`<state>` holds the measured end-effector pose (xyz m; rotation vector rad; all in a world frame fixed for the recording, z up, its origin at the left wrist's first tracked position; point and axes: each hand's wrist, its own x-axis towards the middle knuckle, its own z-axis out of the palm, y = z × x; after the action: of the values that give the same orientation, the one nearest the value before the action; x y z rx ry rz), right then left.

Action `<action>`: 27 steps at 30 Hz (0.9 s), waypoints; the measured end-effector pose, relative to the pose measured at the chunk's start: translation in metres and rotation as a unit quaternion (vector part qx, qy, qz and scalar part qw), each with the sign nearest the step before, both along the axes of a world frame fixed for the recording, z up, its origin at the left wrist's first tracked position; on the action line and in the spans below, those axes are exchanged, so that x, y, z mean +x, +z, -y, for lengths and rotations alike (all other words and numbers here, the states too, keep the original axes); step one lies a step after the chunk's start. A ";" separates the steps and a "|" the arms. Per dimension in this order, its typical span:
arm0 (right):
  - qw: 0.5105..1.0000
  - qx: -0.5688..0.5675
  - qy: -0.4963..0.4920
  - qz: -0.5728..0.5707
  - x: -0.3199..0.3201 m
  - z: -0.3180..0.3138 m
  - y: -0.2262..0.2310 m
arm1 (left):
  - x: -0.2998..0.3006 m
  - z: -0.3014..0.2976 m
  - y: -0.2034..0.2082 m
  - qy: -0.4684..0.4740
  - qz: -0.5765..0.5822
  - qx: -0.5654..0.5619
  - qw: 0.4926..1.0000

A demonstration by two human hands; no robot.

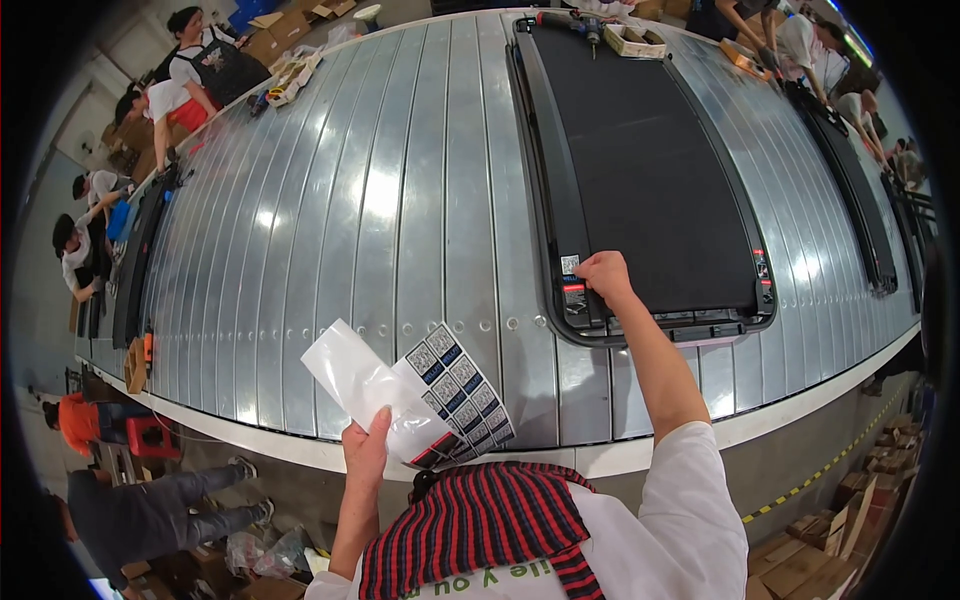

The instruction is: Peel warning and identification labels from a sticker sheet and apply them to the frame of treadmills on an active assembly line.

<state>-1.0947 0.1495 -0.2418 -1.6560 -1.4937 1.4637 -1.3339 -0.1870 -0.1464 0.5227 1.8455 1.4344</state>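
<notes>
A flat black treadmill (655,185) lies lengthwise on the metal slats, its near end toward me. My right hand (606,275) is at the near left corner of its side rail, fingers closed in a pinch at the edge of a small QR-code sticker (570,265). Just below that is a red, black and white warning label (574,298). My left hand (367,446), thumb on top, grips a sheaf of sticker sheets over the table's near edge. One is a glossy white sheet (350,375); beside it fans out a sheet of QR-code stickers (462,385).
A power drill (588,28) and a parts box (635,41) rest at the treadmill's far end. More black units (845,185) lie along the slatted table (330,200) to the right and left. Several people work around it. Cardboard (830,545) is piled on the floor at lower right.
</notes>
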 end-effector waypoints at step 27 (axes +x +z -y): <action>0.851 -0.092 0.417 -0.305 -0.086 0.104 0.060 | 0.003 0.030 0.025 -0.135 -0.046 0.053 0.988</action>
<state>-1.1810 0.0450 -0.1815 -0.4333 -1.7686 2.3393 -1.3311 -0.2166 -0.1211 0.8698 1.6981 1.3488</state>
